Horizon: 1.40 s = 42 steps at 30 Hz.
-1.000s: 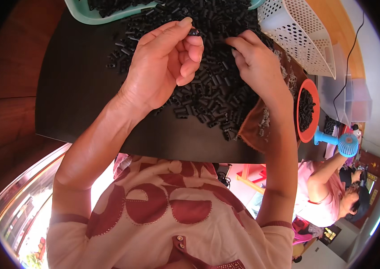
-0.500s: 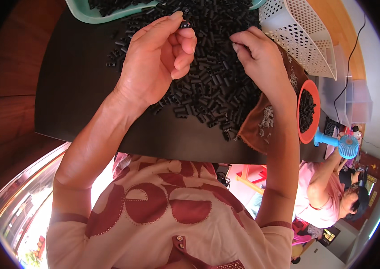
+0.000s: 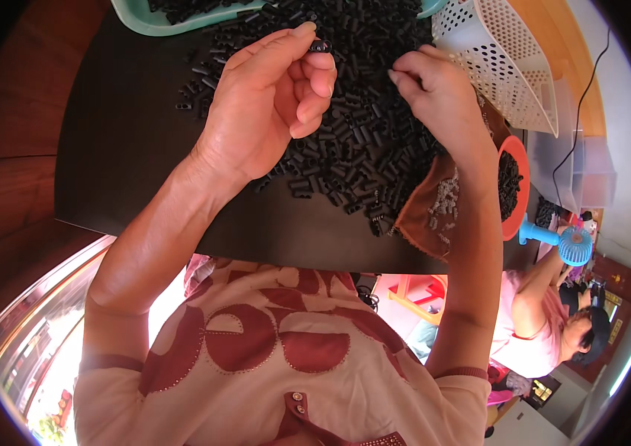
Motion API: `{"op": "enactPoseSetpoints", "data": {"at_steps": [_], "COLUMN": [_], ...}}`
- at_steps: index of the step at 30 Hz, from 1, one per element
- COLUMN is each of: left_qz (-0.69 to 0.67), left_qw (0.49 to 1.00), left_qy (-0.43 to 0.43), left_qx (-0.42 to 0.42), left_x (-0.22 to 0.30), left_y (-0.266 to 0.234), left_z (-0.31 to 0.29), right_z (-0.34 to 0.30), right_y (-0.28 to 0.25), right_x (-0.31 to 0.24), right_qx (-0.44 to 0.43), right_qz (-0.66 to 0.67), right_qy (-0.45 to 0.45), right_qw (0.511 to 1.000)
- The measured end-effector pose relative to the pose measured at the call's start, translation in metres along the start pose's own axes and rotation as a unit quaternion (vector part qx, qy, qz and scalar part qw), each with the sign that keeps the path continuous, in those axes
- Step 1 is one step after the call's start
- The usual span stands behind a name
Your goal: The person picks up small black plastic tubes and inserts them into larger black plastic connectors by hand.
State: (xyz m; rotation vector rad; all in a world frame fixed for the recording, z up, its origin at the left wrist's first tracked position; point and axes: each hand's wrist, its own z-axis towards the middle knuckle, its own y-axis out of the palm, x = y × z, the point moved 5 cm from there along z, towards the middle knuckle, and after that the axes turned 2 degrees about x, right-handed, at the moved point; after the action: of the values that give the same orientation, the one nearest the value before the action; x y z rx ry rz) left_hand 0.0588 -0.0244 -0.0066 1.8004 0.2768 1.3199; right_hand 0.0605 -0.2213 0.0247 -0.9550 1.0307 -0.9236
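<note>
My left hand (image 3: 259, 100) is raised over the near left of a wide pile of small black plastic tubes (image 3: 352, 141). Its thumb and forefinger pinch one black tube piece (image 3: 320, 46), with the other fingers curled loosely below. To the right, my right hand (image 3: 442, 93) hovers at the pile's right side, thumb and forefinger pressed together. What sits between those fingertips, if anything, is too small to make out. Under my right forearm lies a brown cloth (image 3: 413, 215) bearing small silvery springs (image 3: 445, 201).
A teal tray (image 3: 137, 21) of black pieces stands at the far left. On the right are a white perforated basket (image 3: 509, 70), an orange-red bowl (image 3: 521, 160) of black pieces and a blue handheld fan (image 3: 574, 245). Another person (image 3: 538, 320) sits beyond the dark table (image 3: 137, 134).
Both hands have shifted slightly to the right. My left hand keeps its pinch on the black tube piece, and my right hand stays closed at the fingertips.
</note>
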Motion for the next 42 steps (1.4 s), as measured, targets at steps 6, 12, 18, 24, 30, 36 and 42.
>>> {"op": "enactPoseSetpoints", "data": {"at_steps": [6,12,18,24,30,36,42], "left_qz": [0.012,0.023,0.02,0.043,0.053,0.05,0.036], "left_qw": [1.0,1.0,1.0,0.999,0.998,0.998,0.999], "left_qy": [-0.007,-0.004,-0.009,-0.005,-0.011,-0.002,-0.01], "left_qx": [0.0,-0.004,-0.018,-0.011,-0.04,-0.025,-0.033], "left_x": [-0.005,-0.005,-0.007,-0.009,-0.012,-0.011,-0.011], "left_y": [0.002,0.003,0.006,0.007,0.011,0.013,0.014], "left_z": [-0.002,-0.003,-0.005,-0.004,-0.006,-0.005,-0.006], "right_z": [0.004,0.001,-0.01,-0.02,-0.027,-0.028,-0.04], "right_y": [0.011,0.001,0.001,0.0,0.004,0.004,-0.006], "right_x": [-0.005,-0.017,-0.028,-0.042,-0.053,-0.061,-0.062], "right_qx": [-0.04,-0.009,-0.023,0.033,-0.033,0.024,0.05], "right_qz": [-0.094,-0.061,0.075,0.037,0.273,0.401,0.394], "right_qy": [0.01,-0.023,-0.026,-0.06,0.081,0.087,0.096], "right_qw": [0.995,0.998,0.997,0.997,0.958,0.911,0.913]}}
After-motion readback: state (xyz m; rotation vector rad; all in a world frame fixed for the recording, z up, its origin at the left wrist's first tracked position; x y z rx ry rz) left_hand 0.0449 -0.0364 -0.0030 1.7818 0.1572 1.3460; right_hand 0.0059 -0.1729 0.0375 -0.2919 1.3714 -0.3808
